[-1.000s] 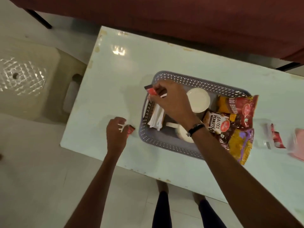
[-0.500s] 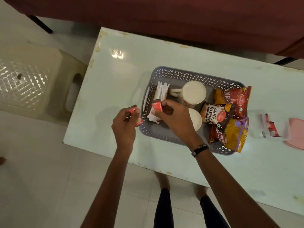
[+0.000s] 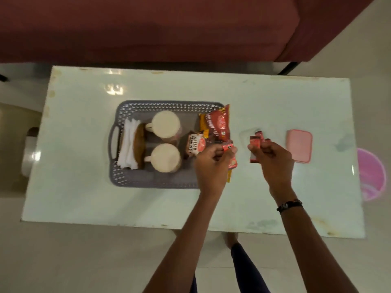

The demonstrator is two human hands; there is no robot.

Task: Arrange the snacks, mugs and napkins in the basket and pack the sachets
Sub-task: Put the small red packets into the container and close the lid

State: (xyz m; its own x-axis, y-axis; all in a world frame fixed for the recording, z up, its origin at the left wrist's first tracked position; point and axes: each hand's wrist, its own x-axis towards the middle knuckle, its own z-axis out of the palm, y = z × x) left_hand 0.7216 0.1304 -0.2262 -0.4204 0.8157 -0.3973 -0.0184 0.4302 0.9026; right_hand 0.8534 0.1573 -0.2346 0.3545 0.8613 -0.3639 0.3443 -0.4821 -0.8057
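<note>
A grey perforated basket [image 3: 148, 182] sits on the white table. In it lie white napkins [image 3: 127, 149] at the left, two cream mugs [image 3: 166, 124] [image 3: 166, 158] in the middle and red and yellow snack packets [image 3: 220, 123] at the right. My left hand [image 3: 211, 168] hovers over the basket's right end, pinching a small red sachet [image 3: 228, 147]. My right hand [image 3: 275, 159] holds another red sachet [image 3: 255, 142] just in front of a clear small container [image 3: 246, 134] that has a red sachet [image 3: 259, 133] inside.
A pink lid [image 3: 299, 145] lies right of the clear container. The table [image 3: 84, 197] has free surface left of and in front of the basket. A dark red sofa [image 3: 148, 28] runs along the far side. A pink round object [image 3: 372, 176] shows past the table's right edge.
Both hands have moved from the basket's left end to its right side, each carrying a sachet. The view has shifted right, bringing the whole table into sight.
</note>
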